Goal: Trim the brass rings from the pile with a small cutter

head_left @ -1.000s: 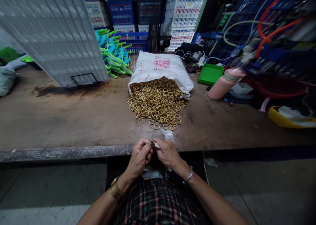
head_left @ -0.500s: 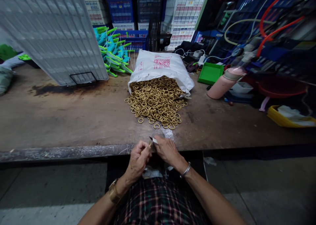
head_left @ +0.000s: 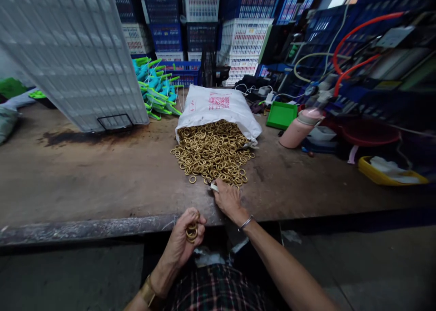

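A few gold-coloured rings rest in the curled fingers of my left hand, palm partly turned up over the table's front edge. My right hand grips a small white-handled tool with a dark tip; its exact kind is too small to tell. That hand is at the near edge of a heap of gold-coloured rings, and its fingers hide some of them. The heap spills from the open mouth of a white sack with red print, lying on its side.
On the wooden table, a ribbed whitish panel stands at the left, beside green and turquoise plastic pieces. A green tray, a pink bottle and a yellow basket are at the right. Stacked crates line the back.
My right hand has moved forward from beside my left to the heap's edge, still with the tool. My left hand has turned, showing the rings in it. The camera view has tilted up.
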A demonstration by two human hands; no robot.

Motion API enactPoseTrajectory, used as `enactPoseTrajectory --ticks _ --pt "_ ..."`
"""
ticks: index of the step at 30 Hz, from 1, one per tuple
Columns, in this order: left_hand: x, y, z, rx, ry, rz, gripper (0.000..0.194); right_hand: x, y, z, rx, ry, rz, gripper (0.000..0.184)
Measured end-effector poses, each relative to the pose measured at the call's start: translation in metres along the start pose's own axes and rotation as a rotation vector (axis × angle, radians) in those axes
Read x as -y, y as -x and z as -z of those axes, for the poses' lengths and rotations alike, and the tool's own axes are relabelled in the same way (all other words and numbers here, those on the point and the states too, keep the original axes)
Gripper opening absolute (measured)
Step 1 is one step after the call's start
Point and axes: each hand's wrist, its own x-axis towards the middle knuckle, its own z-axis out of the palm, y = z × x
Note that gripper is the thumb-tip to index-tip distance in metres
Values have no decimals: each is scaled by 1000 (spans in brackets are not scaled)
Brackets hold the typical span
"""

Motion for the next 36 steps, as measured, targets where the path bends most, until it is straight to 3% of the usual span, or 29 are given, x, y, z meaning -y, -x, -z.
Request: enactPoseTrajectory --ticks 4,11,16,20,26,32,36 --pt "-1 -5 4 -40 107 87 28 0 -2 5 14 -30 -10 19" --pt "-6 -13 3 -86 211 134 19 -5 2 7 -44 -157 41 15" --pt "-7 -16 -4 -79 42 34 25 1 21 7 -89 -535 128 13" --pt "-7 -18 -7 -143 -169 -71 37 10 36 13 -57 -770 204 13" --pt "-2 -14 -6 -113 -348 -125 36 17 44 17 38 -915 211 17" --pt "0 -13 -4 -135 -536 -184 36 18 43 10 195 -1098 117 26" --pt "0 -10 -3 -86 -518 -125 35 17 42 6 206 -1075 79 26"
